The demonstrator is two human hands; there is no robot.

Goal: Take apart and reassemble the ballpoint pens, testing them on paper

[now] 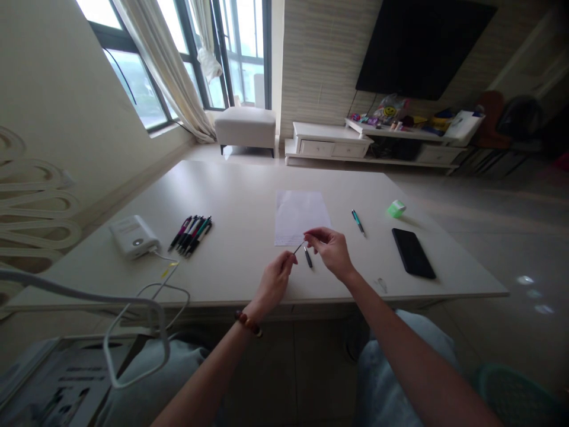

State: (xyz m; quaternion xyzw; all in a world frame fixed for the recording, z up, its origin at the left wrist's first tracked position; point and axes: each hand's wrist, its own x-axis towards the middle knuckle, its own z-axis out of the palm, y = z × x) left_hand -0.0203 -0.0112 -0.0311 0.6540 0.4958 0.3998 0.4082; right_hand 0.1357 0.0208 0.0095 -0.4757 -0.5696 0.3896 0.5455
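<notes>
Between my two hands, above the front of the table, runs a thin dark pen refill [299,247], held at a slant. My left hand [276,276] pinches its lower end. At its upper end the fingertips of my right hand [328,249] are closed; whether they hold the refill's tip or a small part on it is too small to tell. A dark pen barrel [308,257] lies on the table just under my right hand. Behind the hands is a sheet of white paper [300,213]. To the right lies a teal and black pen [358,222].
On the white table [240,196], several pens [191,235] lie in a row at left beside a white power device [133,237] with a looping cable [153,290]. At right are a black phone [413,253], a green and white container [396,208] and a small clear item [380,285].
</notes>
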